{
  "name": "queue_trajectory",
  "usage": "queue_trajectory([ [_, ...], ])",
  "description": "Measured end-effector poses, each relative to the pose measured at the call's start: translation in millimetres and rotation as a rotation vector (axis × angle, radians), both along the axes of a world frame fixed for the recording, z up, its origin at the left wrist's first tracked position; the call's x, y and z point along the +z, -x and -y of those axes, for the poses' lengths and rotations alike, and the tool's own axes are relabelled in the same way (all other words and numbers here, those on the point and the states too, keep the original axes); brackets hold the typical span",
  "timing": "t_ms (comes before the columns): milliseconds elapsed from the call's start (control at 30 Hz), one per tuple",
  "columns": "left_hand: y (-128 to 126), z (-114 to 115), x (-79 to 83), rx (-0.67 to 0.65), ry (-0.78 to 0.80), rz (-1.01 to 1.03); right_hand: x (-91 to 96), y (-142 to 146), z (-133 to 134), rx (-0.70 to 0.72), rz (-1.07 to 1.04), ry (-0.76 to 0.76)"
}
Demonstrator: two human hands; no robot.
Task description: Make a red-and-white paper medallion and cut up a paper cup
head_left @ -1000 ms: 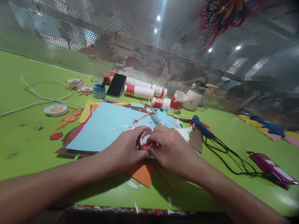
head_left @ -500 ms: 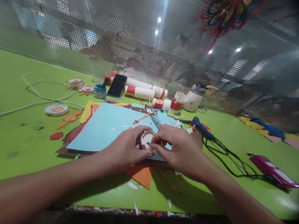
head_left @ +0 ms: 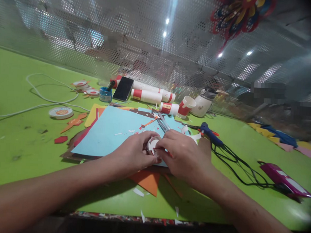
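Left hand (head_left: 136, 149): clasps round white piece (head_left: 152, 146)
Right hand (head_left: 183, 152): pinches its right edge
Edge: likely step, shaping; next needs steadiness

Bare green tabletop (head_left: 4, 158) gives wide passage outward from the left forearm, broken by the red paper piece (head_left: 61, 140), the orange cut-out (head_left: 75, 122) and the round lid (head_left: 61, 112); farther back, the white cable (head_left: 51, 100) loops across. Ahead, over the blue sheet (head_left: 103, 135), the left half lies low and flat, but scissors (head_left: 163, 123) sit just beyond the right hand (head_left: 186, 154). Behind the sheet, lying paper cups (head_left: 147, 96) make a barrier, with the standing cup (head_left: 187, 107) and kettle (head_left: 201, 104) at its right end. Rightward, the glue gun (head_left: 208, 133) and black cables (head_left: 255, 184) block the way — a wedge of bare tabletop remains between cables and right forearm.
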State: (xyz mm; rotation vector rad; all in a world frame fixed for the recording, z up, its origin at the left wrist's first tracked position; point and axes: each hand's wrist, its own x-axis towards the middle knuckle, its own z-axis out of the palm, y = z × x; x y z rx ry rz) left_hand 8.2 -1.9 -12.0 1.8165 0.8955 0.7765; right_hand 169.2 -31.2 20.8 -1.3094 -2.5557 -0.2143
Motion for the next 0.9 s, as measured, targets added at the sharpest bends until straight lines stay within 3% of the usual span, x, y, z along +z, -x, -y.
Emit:
queue_trajectory([
  [233,1.9,-0.2,0.5,-0.010,-0.001,0.017,18.6,-0.3,4.4,0.043,-0.236,0.081],
  [367,1.5,0.7,2.1,-0.010,0.046,0.005,25.5,-2.5,3.3,-0.030,-0.370,0.197],
  [533,0.7,1.1,2.2,-0.024,0.060,0.022,24.7,-5.9,-0.2,-0.089,-0.363,0.278],
  [900,1.4,0.2,4.1,-0.058,0.102,0.052,23.0,-9.2,-5.1,0.071,-0.277,0.242],
])
